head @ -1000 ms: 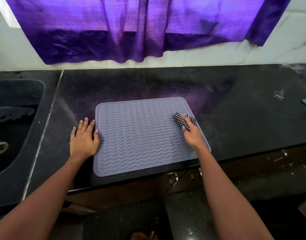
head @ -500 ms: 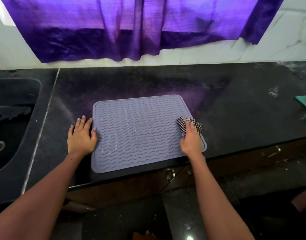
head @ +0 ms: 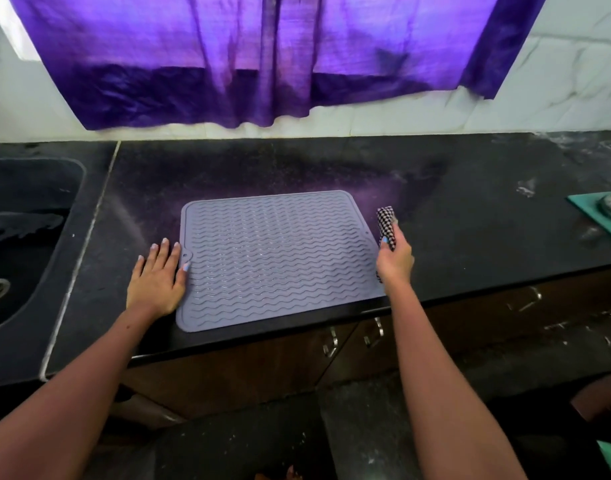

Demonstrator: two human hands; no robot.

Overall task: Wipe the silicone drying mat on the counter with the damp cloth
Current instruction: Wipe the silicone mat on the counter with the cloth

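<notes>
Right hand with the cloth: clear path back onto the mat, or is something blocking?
Probably yes. The right hand grips the checked cloth right at the mat's right edge, and nothing lies on the mat in between. The left hand rests flat at the far left edge, out of the way.

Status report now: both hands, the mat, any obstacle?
Left hand flat at the mat's left edge. Right hand grips checkered cloth at the right edge. Mat flat on counter. Nothing on it.

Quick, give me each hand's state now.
Left hand: open, flat on the counter at the mat edge.
Right hand: holding the checkered cloth.
</notes>
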